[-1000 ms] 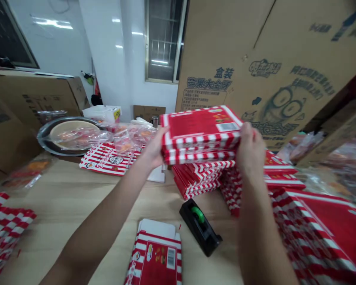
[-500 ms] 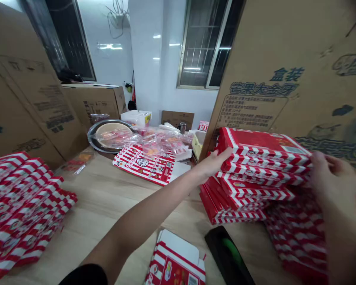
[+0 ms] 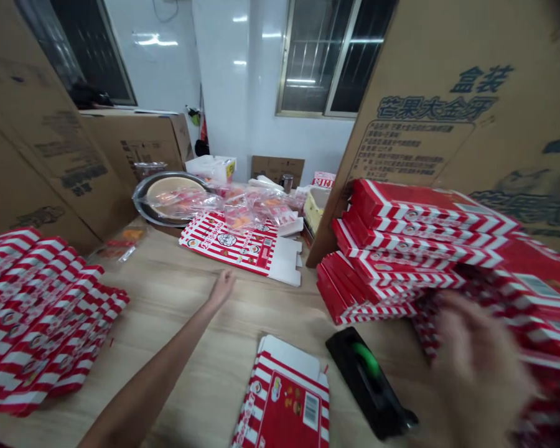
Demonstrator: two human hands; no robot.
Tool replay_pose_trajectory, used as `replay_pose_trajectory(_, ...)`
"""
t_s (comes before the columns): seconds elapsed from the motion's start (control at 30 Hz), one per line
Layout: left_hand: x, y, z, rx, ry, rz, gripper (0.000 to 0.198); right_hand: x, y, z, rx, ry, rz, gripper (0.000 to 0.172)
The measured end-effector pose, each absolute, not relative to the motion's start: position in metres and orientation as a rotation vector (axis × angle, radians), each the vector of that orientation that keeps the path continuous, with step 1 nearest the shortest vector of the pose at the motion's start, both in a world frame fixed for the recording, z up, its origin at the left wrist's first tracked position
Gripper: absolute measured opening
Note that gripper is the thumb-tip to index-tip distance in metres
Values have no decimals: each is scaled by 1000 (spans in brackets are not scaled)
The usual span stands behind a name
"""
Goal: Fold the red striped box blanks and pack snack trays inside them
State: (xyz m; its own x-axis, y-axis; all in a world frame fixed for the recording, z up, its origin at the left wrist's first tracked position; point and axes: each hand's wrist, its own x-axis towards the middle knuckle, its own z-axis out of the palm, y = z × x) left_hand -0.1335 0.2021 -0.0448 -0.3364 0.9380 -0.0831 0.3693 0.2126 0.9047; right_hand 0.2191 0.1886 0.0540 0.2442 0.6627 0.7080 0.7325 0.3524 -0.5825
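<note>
My left hand (image 3: 223,287) is over the tabletop, just in front of a flat red-and-white striped carton (image 3: 228,241); its fingers look curled, and nothing shows in them. At the right, my right hand (image 3: 480,373) is smeared by motion, so its fingers cannot be made out. It is in front of the stacks of flat red-and-white boxes (image 3: 420,239) and hides part of them. Another flat box (image 3: 292,398) with a barcode lies at the front middle. Beside it rests a black tape dispenser (image 3: 371,386) with a green roll.
Stacked striped cartons (image 3: 42,317) fill the left side. Large cardboard boxes stand at left (image 3: 32,143) and right (image 3: 448,143). At the back are a metal basin (image 3: 142,202), clear plastic packets (image 3: 242,214) and a pale yellow basket (image 3: 315,208).
Both hands have let go of the upper boxes on the right stack. My left hand has moved left over the table; my right hand has come down and nearer. The view has shifted slightly.
</note>
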Motion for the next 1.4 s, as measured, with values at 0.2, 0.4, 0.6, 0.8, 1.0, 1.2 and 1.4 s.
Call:
replay_pose_trajectory(0.2,-44,114,-74,1819,1583,872,21,177,79,-113,-1543,-1655,537,50)
replay_pose_trajectory(0.4,5,90,-71,2178,1731,309,33,172,24,-160,-1654,-1680,677,66)
replay_pose_trajectory(0.6,-11,99,-33,2131,1634,143,64,160,0,-113,-1589,-1464,1098,61)
replay_pose_trajectory(0.8,4,99,38,2070,1353,-43,59,151,-18,-63,-1431,-1223,1533,67)
replay_pose_trajectory(1.0,13,105,70,1916,1093,-176,33,149,-18,-42,-1250,-775,1901,76)
replay_pose_trajectory(1.2,-2,84,61,1894,1128,396,43,142,-7,-40,-1100,-843,1860,61)
replay_pose_trajectory(1.4,-20,30,11,1432,1365,1245,69,148,6,-56,-1187,-637,1769,52)
